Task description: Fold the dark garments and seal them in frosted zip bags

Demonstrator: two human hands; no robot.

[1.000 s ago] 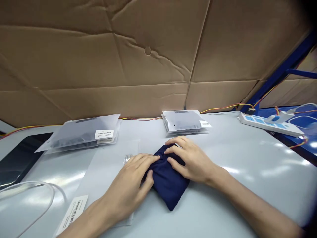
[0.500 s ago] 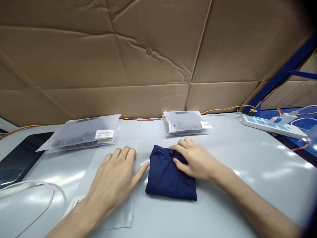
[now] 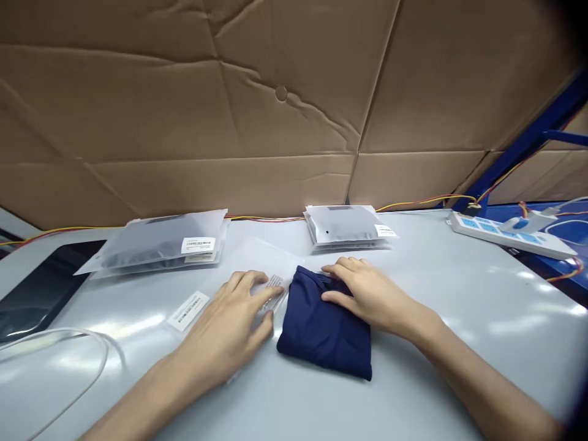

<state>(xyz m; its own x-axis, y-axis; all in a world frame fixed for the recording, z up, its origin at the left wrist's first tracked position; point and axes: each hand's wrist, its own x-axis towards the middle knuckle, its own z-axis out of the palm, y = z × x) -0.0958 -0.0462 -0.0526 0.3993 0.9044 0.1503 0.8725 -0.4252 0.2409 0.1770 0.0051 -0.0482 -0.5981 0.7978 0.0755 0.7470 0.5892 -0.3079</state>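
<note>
A folded navy garment (image 3: 325,327) lies on the table in front of me. My right hand (image 3: 362,288) rests on its upper right part, thumb and fingers spread across the cloth near the collar edge. To the left, a flat frosted plastic bag (image 3: 255,257) with a white barcode label (image 3: 188,310) and small printed text lies under my left hand (image 3: 232,324). That hand's fingers are spread and slightly bent on the bag, its fingertips close to the garment's left edge. My forearm and palm hide part of the bag.
Filled frosted bags lie in a left stack (image 3: 156,242) and a right stack (image 3: 346,223) along the cardboard wall (image 3: 275,135). A black tablet-like device (image 3: 41,288) and white cable (image 3: 98,361) are at left. A power strip (image 3: 509,236) sits at the right edge.
The frosted bag under my left hand has turned, its label now beyond my wrist and its far end nearer the garment. The garment has turned slightly clockwise under my right hand.
</note>
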